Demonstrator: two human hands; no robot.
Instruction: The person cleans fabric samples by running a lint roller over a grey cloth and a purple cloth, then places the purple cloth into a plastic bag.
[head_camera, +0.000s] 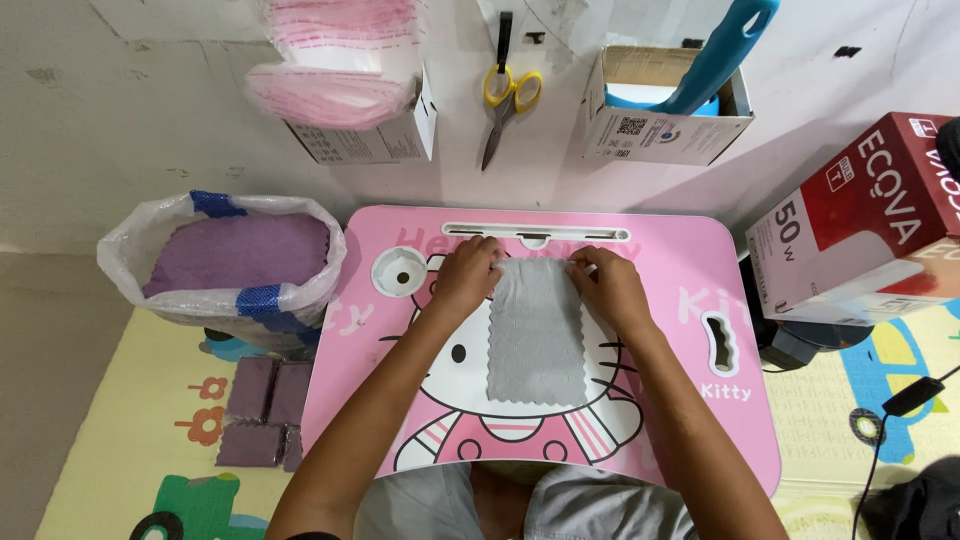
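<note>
Lying flat on the pink tabletop (680, 330) is a grey cloth (535, 335) with wavy, zigzag edges. Its long side runs away from the person, from the near edge of the tabletop up toward the wall, and its short sides go left to right. The left hand (466, 275) pinches the far left corner of the cloth with its fingertips. The right hand (608, 283) pinches the far right corner the same way. Both hands are closed on the cloth's top edge, and the rest of the cloth lies smooth over the cat picture. To the left of the tabletop stands a white bag (230, 262) full of purple cloths. Below it, on the floor mat (130, 430), lie a few small dark purple packs (262, 412). On the wall hang yellow-handled scissors (507, 100), a box with pink bags (345, 85) and a box with a blue tool (668, 110). A red and white box (865, 225) sits to the right.
</note>
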